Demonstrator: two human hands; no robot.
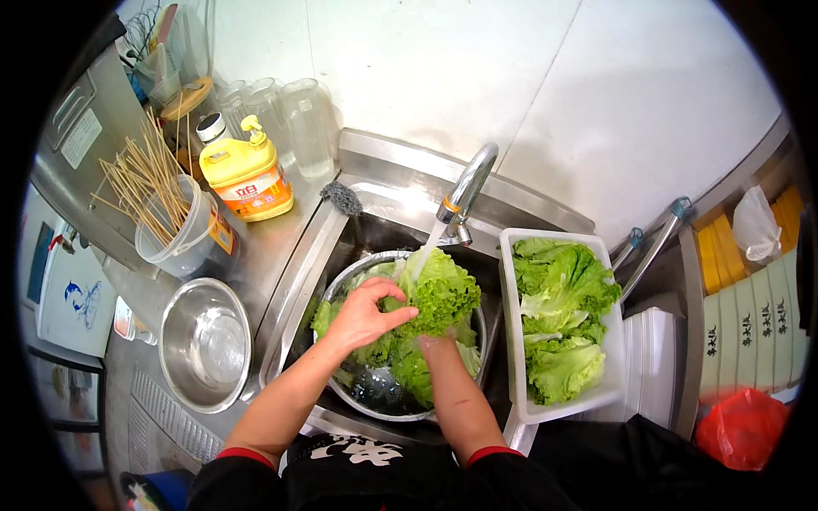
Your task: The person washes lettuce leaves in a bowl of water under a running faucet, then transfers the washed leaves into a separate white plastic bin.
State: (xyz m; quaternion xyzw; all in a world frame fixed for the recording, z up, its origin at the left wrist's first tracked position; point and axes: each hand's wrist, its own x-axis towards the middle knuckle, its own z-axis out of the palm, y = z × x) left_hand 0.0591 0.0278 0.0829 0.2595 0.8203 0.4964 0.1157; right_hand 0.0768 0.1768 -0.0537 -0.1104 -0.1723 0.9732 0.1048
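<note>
Under the running faucet (467, 192), a frilly green lettuce leaf (443, 294) stands up in the stream of water. My right hand (438, 343) grips it from below, its fingers mostly hidden by the leaf. My left hand (368, 317) is just left of that leaf, thumb and forefinger apart, with nothing visible between them. Beneath both hands, a round metal basin (402, 418) sits in the sink (300, 328) and holds water and more loose lettuce.
Right of the sink stands a white plastic bin (564, 412) with lettuce leaves (566, 371). On the left counter are a steel bowl (204, 345), a tub (183, 247) of wooden skewers, a yellow pump bottle (245, 175) and glass pitchers (307, 128). A grey scrubber (342, 198) lies on the sink's edge.
</note>
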